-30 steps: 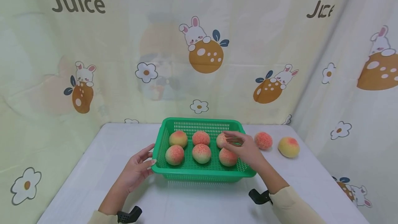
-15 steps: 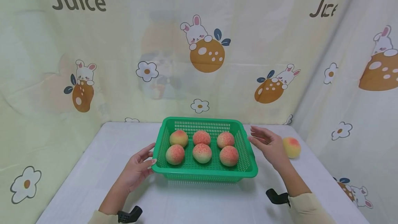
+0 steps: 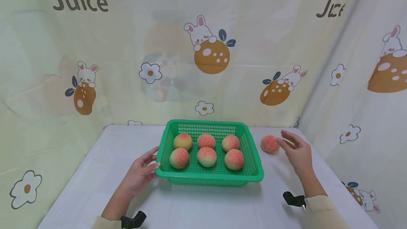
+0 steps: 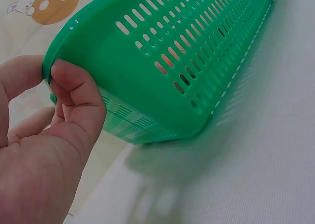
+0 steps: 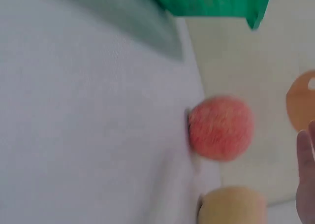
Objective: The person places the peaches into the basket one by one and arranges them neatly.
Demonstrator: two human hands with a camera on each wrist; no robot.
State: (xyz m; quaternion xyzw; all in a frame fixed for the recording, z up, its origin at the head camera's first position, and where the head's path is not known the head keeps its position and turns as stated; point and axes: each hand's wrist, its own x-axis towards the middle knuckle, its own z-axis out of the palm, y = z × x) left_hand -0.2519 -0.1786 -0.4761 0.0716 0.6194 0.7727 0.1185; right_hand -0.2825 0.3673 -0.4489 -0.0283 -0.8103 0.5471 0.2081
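Note:
My left hand (image 3: 140, 176) pinches the left rim of a green plastic basket (image 3: 208, 177), thumb on one side and fingers on the other, as the left wrist view shows. Inside the basket lie several peaches (image 3: 206, 157), set in two rows. My right hand (image 3: 297, 153) is held over the table's right side with fingers apart and nothing between them. Just left of its fingertips sits a red peach (image 3: 270, 144). A yellow peach (image 5: 234, 206) shows near that hand in the right wrist view; in the head view the hand hides it.
A white cloth covers the table (image 3: 203, 207). Behind it hangs a printed curtain (image 3: 127, 45), and another curtain panel (image 3: 356, 109) runs along the right side. Each wrist carries a small black camera (image 3: 133, 219).
My right hand has moved right, from above the basket past the red peach to the yellow one, which it now covers. The left hand has stayed at the rim.

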